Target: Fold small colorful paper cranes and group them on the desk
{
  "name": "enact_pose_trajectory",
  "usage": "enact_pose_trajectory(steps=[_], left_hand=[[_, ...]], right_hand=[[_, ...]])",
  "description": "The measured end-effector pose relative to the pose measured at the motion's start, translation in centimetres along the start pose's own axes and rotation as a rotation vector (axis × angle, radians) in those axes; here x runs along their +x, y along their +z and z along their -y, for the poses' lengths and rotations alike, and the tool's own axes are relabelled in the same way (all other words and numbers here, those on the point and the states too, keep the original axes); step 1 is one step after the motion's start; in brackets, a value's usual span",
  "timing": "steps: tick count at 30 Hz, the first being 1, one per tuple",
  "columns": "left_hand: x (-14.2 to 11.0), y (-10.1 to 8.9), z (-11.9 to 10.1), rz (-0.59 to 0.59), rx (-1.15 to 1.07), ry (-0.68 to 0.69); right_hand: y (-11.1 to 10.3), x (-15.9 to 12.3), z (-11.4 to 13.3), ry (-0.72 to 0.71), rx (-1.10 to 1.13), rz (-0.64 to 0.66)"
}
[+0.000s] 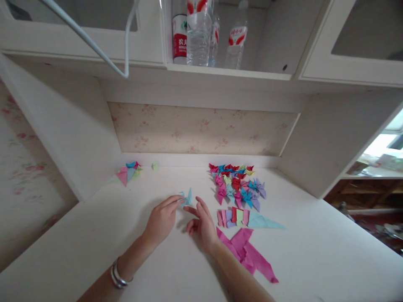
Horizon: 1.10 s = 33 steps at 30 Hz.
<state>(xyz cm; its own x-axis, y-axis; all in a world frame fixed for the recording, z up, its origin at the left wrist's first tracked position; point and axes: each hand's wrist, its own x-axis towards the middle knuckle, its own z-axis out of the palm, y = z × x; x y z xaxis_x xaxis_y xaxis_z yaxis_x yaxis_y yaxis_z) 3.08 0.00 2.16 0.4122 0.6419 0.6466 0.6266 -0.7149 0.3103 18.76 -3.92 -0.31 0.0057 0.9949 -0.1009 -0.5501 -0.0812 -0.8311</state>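
Observation:
My left hand point(162, 218) pinches a small light-blue folded paper piece point(188, 197) with its fingertips, just above the white desk point(94, 243). My right hand point(201, 222) rests beside it, fingers apart and pointing toward the paper without gripping it. A silver bracelet point(118, 274) sits on my left wrist. To the right lies a cluster of several folded paper butterflies point(237, 184) in red, pink, blue and purple.
A row of small folded strips point(231, 217) and a light-blue triangle point(264, 222) lie right of my hands, with pink paper scraps point(248, 251) nearer me. A few folded pieces point(129, 171) sit at the back left. Water bottles point(198, 33) stand on the shelf above.

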Motion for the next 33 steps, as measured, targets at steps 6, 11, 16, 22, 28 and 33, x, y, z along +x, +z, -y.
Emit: enact_pose_trajectory(steps=[6, 11, 16, 22, 28, 33], left_hand=[[-2.0, 1.0, -1.5, -0.007, -0.02, 0.039], [-2.9, 1.2, -1.4, -0.031, -0.182, -0.016], [-2.0, 0.7, -1.0, -0.103, -0.402, -0.354], [1.5, -1.1, -1.0, 0.233, -0.348, -0.311], [4.7, -2.2, -0.4, 0.443, -0.157, -0.269], [7.8, -3.1, -1.0, 0.679, -0.123, -0.138]], right_hand=[[-0.5, 0.0, -0.2, 0.005, 0.057, 0.021], [-0.6, 0.6, -0.7, -0.002, 0.045, 0.011], [-0.6, 0.7, -0.8, -0.003, 0.049, -0.052], [-0.8, 0.6, -0.7, -0.033, 0.033, -0.024], [-0.8, 0.5, -0.5, -0.046, 0.008, -0.037], [-1.0, 0.6, -0.2, -0.04, 0.022, -0.055]])
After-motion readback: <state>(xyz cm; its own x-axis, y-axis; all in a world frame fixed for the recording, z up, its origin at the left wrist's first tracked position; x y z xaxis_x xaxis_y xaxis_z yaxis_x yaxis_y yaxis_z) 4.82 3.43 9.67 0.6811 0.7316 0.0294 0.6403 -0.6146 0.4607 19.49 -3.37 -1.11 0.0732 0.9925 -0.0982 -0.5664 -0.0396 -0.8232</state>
